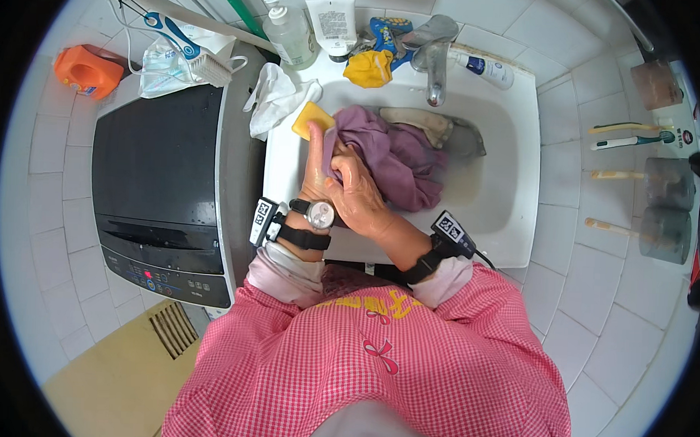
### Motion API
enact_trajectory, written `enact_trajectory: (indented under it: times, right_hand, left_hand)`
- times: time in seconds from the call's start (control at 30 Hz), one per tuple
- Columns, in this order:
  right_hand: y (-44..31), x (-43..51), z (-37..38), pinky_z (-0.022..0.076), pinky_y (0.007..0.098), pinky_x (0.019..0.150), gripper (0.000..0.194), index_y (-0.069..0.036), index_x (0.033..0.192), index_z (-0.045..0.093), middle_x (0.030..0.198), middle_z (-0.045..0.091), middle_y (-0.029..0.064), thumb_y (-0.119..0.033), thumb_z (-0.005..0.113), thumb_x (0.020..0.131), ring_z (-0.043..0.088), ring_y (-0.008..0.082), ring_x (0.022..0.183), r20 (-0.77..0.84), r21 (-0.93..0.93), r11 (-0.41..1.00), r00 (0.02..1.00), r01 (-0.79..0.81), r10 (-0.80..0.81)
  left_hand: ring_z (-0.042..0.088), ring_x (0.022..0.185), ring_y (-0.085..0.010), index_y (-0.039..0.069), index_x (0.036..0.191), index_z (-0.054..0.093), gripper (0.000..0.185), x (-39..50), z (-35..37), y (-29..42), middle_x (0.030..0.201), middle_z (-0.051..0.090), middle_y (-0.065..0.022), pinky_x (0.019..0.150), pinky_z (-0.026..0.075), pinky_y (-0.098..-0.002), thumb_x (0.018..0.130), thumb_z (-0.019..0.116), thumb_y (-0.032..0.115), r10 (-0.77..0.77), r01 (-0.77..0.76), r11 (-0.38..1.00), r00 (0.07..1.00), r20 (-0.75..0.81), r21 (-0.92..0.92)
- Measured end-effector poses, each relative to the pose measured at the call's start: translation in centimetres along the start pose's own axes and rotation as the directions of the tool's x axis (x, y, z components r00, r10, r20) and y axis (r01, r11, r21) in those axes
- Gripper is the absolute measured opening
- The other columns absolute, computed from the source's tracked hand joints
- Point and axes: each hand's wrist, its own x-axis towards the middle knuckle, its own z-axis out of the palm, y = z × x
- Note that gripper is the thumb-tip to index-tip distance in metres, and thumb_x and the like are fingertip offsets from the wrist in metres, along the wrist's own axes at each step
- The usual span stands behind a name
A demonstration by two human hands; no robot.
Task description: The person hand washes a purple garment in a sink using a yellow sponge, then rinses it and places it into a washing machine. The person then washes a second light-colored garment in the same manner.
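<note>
A wet purple cloth [387,156] lies bunched at the left side of the white sink basin [516,166], partly in cloudy water. My left hand [315,165], wearing a watch at the wrist, holds part of this cloth, with its thumb raised. My right hand [354,190] presses its curled fingers on the cloth against the left palm. Beside the left fingertips, a yellow bar of soap [312,120] rests at the sink's left rim. A beige and grey cloth [425,124] lies behind the purple one in the water.
Over the basin hangs a metal faucet [436,77]. On the back rim are a pump bottle [290,34], a white tube [332,24], a yellow cloth [368,69] and another tube [487,71]. A white cloth [276,100] drapes the left corner, near a washing machine [158,177]. Cups [665,235] stand right.
</note>
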Motion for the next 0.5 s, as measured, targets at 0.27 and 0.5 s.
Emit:
enact_trajectory:
  times: [0.27, 0.5]
  right_hand:
    - [7.6, 2.5, -1.4, 0.0344, 0.044, 0.1, 0.026, 0.002, 0.103, 0.044, 0.103, 0.054, 0.0276, -0.021, 0.045, 0.091, 0.051, 0.0413, 0.101, -0.063, -0.342, 0.855, 0.918, -0.39, 0.393]
    - [7.7, -3.0, -3.7, 0.0409, 0.0312, 0.092, 0.018, -0.005, 0.101, 0.055, 0.103, 0.059, 0.0043, -0.019, 0.049, 0.092, 0.054, 0.0199, 0.104, 0.025, 0.984, 0.09, 0.61, -0.157, 0.792]
  left_hand:
    - [0.049, 0.116, -0.0247, 0.006, 0.125, 0.047, 0.055, -1.1, 3.0, -1.6, 0.124, 0.052, -0.0105, 0.101, 0.037, -0.0392, 0.091, 0.047, 0.049, 0.07, -0.087, 0.995, 0.955, -0.287, -0.049]
    - [0.053, 0.11, -0.0302, 0.002, 0.12, 0.047, 0.057, -1.1, 0.7, 1.6, 0.12, 0.053, -0.0158, 0.097, 0.042, -0.0439, 0.091, 0.044, 0.052, 0.096, -0.126, 0.991, 0.906, -0.413, -0.047]
